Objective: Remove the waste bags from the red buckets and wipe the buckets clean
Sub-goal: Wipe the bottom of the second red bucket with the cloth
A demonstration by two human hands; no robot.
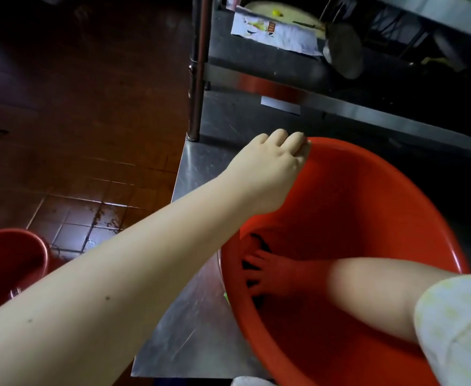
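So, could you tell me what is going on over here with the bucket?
A person is wiping a red bucket on a steel table. The left hand grips its rim, while the right hand presses a dark cloth against the inside wall. No bag shows inside. A second red bucket stands on the floor.

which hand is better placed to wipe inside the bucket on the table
Right: the right hand presses a dark cloth inside the red bucket; the left hand grips its rim.
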